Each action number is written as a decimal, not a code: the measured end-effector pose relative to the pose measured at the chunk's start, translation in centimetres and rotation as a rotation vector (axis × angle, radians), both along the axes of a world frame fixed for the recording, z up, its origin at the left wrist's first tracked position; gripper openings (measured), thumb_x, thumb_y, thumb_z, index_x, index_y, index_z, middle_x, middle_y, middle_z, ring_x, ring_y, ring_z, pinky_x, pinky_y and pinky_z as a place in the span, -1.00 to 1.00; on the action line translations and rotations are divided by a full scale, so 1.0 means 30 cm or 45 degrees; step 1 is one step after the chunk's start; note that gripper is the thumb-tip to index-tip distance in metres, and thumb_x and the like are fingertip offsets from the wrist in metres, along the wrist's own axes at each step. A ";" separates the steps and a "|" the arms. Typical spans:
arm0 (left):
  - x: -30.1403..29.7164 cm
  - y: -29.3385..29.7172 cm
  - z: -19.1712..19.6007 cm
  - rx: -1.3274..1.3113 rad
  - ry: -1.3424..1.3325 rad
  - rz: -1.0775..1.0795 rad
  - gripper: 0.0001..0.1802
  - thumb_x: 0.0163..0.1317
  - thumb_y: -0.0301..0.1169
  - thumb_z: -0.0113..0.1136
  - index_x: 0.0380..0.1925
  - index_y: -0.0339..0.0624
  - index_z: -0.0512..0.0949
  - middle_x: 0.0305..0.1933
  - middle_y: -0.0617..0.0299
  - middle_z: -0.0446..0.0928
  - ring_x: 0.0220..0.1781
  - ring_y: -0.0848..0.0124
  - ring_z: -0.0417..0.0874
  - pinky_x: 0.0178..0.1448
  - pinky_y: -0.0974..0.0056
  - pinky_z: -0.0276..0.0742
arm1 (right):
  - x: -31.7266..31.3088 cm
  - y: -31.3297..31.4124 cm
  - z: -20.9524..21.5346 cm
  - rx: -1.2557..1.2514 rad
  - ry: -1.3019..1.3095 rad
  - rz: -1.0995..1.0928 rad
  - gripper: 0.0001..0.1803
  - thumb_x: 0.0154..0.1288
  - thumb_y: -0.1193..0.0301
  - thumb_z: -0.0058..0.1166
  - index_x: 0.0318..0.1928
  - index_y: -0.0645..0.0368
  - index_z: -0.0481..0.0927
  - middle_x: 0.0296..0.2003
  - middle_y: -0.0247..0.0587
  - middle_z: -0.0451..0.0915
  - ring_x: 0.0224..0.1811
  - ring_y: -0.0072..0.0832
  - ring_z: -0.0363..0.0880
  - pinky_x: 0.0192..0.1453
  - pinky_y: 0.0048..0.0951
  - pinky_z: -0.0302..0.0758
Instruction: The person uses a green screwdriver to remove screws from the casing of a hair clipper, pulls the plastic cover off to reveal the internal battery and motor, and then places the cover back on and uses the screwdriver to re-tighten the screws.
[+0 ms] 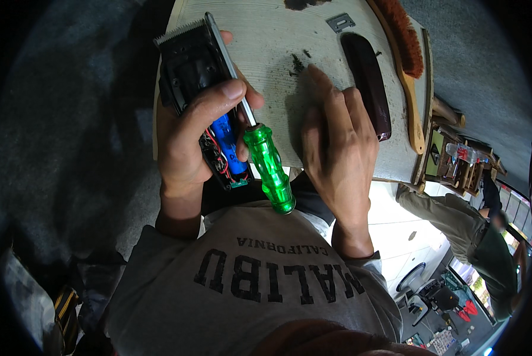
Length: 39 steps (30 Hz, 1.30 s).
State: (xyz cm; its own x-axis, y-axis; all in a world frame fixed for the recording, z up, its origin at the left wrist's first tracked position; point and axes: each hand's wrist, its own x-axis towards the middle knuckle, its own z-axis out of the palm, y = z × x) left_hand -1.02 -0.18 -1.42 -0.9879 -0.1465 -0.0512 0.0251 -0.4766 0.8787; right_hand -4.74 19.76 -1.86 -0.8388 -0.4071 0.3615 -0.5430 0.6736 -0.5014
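Note:
My left hand (186, 133) is closed around a black hair clipper (189, 66) with its toothed blade at the upper end. The lower part of its housing is uncovered, showing a blue cylindrical battery (227, 142), thin red and white wires and a bit of green circuit board. The same hand also keeps a screwdriver (269, 166) against the clipper; its green see-through handle points down toward me. My right hand (340, 142) is over the table, holding nothing, its index finger stretched toward dark hair bits (297, 64). Whether the fingertip touches them is unclear.
Right of my right hand lies the dark maroon clipper cover (367, 83). A small grey metal plate (341, 22) sits beyond it. A wooden-handled brush (409, 77) lies along the right edge of the pale table (260, 24). Another person (467, 231) is at the far right.

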 end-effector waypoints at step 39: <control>0.012 -0.007 -0.020 0.229 0.077 0.037 -0.38 0.47 -0.48 0.17 0.49 -0.39 0.31 -0.21 -0.03 0.62 -0.50 0.43 0.60 -0.58 0.33 0.55 | -0.104 0.207 0.122 0.172 -0.032 -0.093 -0.51 0.34 0.45 0.44 0.20 0.34 0.56 -0.13 0.18 0.71 -0.13 -0.01 0.82 -0.03 -0.07 0.72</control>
State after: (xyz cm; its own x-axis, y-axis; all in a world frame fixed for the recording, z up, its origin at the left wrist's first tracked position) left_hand -0.67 -0.38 -2.00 -0.9854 -0.1692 -0.0201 0.0914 -0.6243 0.7759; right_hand -7.85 25.98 1.81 -0.8760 -0.3886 0.2858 -0.4787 0.7730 -0.4164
